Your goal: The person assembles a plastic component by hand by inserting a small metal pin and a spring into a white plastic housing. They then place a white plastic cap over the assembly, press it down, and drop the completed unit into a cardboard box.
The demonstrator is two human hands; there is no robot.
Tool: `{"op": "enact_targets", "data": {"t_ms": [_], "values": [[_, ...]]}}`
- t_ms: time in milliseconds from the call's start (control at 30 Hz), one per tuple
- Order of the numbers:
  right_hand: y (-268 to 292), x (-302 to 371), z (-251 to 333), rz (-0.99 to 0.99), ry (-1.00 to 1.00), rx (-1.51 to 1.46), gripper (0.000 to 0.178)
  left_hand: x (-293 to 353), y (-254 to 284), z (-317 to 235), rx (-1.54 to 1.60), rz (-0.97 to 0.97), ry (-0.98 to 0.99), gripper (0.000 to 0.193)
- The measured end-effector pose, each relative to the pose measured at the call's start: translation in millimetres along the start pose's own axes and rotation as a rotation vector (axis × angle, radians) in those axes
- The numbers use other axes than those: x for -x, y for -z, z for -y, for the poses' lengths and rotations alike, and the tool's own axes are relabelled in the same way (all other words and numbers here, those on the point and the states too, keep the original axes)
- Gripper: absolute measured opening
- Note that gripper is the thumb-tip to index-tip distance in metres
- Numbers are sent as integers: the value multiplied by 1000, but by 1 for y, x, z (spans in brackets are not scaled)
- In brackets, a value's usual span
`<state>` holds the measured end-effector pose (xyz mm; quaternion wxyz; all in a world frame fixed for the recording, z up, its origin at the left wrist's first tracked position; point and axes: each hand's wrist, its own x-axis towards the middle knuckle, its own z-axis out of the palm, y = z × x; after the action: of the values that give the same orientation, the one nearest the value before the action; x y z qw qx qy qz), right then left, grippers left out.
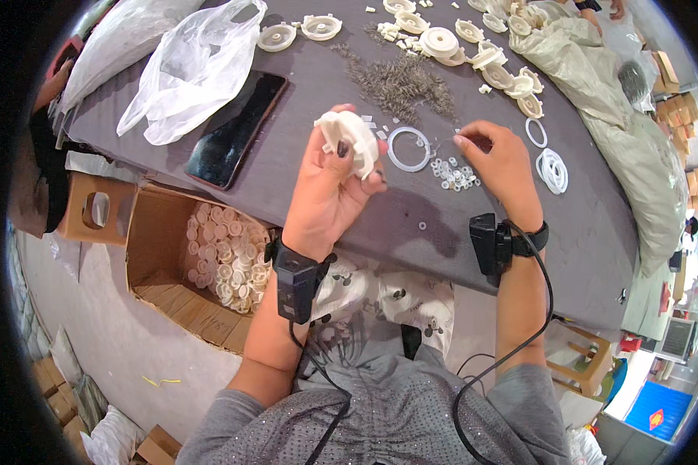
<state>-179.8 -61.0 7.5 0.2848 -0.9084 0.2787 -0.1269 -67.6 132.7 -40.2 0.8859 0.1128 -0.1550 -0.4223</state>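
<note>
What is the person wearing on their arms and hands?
The left hand and right hand are bare, with no gloves. Each wrist has a black boxy device strapped on, with a thin black cable running back toward the body. Grey speckled sleeves are pushed up near the elbows. One left thumbnail looks dark-painted.

My left hand (329,182) is raised, palm toward me, fingers curled closed in a grip. My right hand (500,167) lies palm down, fingertips pinched together, both wrists strapped.

white plastic disc part (350,138) | ribbed, tilted on edge | above table, beside white ring (409,149)
</note>
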Motion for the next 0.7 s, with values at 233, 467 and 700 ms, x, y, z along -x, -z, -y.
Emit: {"op": "enact_targets", "data": {"t_ms": [233,467,700], "values": [[-4,-4,-8,-32,-16,21,20,17,0,-11,33,-12,112,49],[-2,1,-2,115,196,-34,16,15,8,-13,-60,-27,143,45],[-5,3,-2,135,289,81,13,17,3,-13,-21,-35,125,47]]}}
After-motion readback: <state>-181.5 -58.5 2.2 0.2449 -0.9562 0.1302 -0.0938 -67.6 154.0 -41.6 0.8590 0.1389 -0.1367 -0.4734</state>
